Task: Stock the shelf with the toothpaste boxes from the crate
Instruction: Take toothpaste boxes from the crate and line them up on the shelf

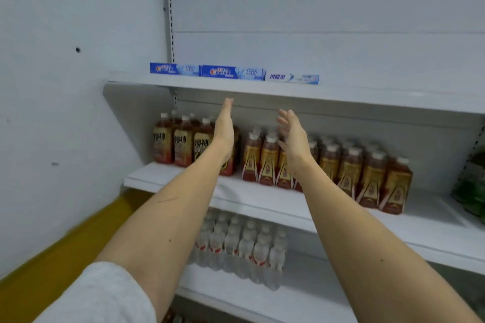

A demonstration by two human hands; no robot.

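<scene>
Both grips empty below toothpaste boxes [233,72].

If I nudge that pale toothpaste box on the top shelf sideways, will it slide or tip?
The pale toothpaste box probably slides: it lies long and low on the top shelf. Likely light, stiff carton. It sits near the front edge, so it may fall.
</scene>
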